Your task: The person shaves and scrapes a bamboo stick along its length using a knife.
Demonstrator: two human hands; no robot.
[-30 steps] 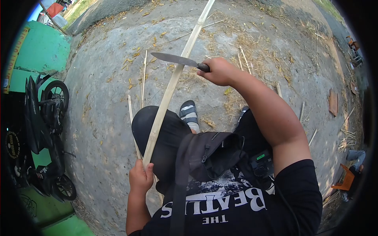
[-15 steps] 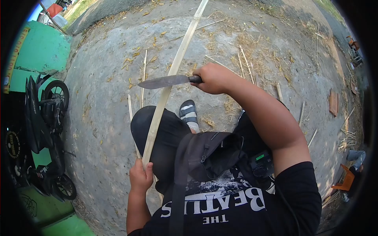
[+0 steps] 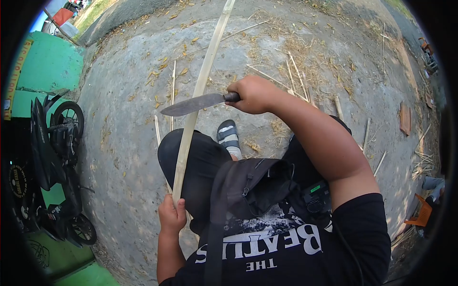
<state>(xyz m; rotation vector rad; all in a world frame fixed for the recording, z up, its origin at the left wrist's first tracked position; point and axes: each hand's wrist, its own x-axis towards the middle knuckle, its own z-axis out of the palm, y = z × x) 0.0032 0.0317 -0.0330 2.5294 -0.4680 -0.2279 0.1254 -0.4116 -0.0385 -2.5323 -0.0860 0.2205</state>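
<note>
Head view: in the left hand [image 3: 171, 214], low at the near left of the lap, a pale strip [image 3: 205, 71], running far and slightly right, out past the far edge of sight. Closed firmly around the near end, thumb against the right side; probably held so close to the body for a steady anchor at one end. Passing over the left knee [image 3: 207, 155] in this view, perhaps for support beneath; actual contact hard to tell.

In the right hand [image 3: 252, 94], wrapped tight about a dark handle [image 3: 232, 97], a broad-bladed knife [image 3: 210, 101], tip to the left, crossing over the strip just beyond the knee. Seemingly turned crosswise to bring the middle of the blade [image 3: 179, 108] over the strip, with the fist clear on the right. Biting, touching or just above: cannot tell from this angle.

Relative to the left grip: near end inside the fingers, nearly all the length on the far side. Relative to the right grip: strip outside the fist, to the left, between handle and tip.

On the concrete ground [image 3: 124, 138], right of and beyond the right hand, thin sticks [image 3: 296, 74]; right of the strip, near the knee, a sandalled foot [image 3: 228, 134].
</note>
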